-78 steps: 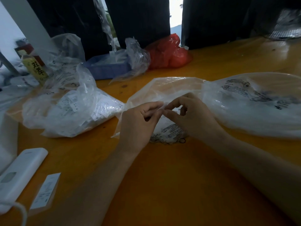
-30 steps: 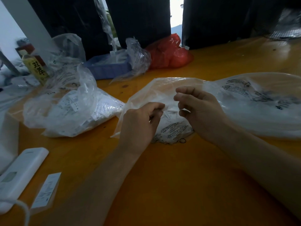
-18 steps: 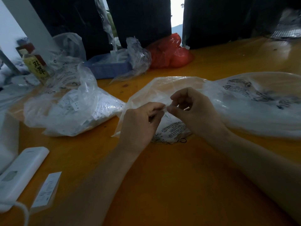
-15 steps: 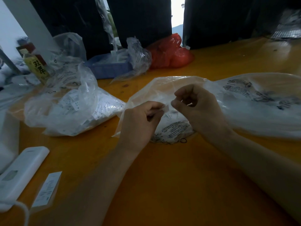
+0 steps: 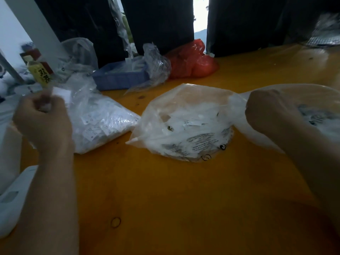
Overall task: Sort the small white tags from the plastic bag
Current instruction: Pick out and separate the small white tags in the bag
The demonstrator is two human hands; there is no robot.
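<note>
Half a second ago both hands met over the middle plastic bag; now they have parted wide. The left hand has swung out to the table's left edge, fingers curled tight, pinching a small white tag that sticks up above the knuckles, blurred by motion. It sits in front of the left bag of tags, overlapping its near side. The right hand has gone to the right, fingers curled in against the film of the right-hand bag; whether it grips the plastic I cannot tell. The middle bag lies uncovered between the hands, loose white tags showing through it.

The orange table carries a rubber band near its front edge, a white device at the left edge, and a blue tray and red bag along the back edge, under dark curtains
</note>
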